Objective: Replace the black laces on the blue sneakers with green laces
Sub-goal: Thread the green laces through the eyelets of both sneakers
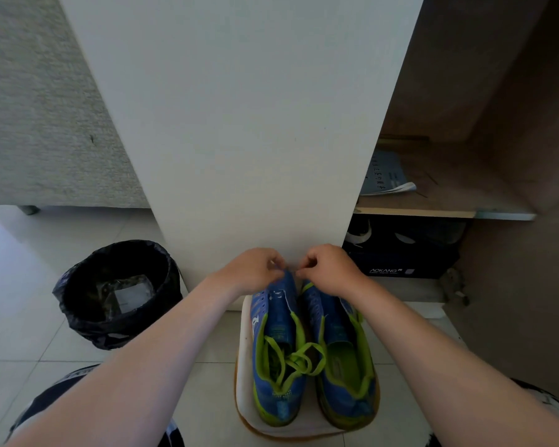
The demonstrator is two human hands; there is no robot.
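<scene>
On the tiled floor [13, 285] in front of me, the two blue sneakers are standing side by side on a white mat [243, 366], with their toes pointing away from me, toward a white panel [239, 124]. I am reaching both arms forward over them. My left hand [255, 269] and my right hand [331, 267] are hovering close together at the toe end, just above the tip of the sneaker on my left [276, 314]. The fingers of both hands are curling tightly inward, with the fingertips almost meeting between the hands, as if pinching something very small; I cannot tell what they are holding, or whether they are holding anything. The sneaker on my right [328, 317] is partly lying under my right wrist. A green lace [299, 358] is lying loose near the heels, looping across the opening of the left sneaker and reaching over to the edge of the right one. A bin [78, 301] lined with a black bag is standing well to the left, with a pale packet [133, 296] lying inside it. To the right, a dark shoe box [400, 262] is sitting under a shelf [417, 212], and a printed paper [384, 182] is lying on that shelf.
</scene>
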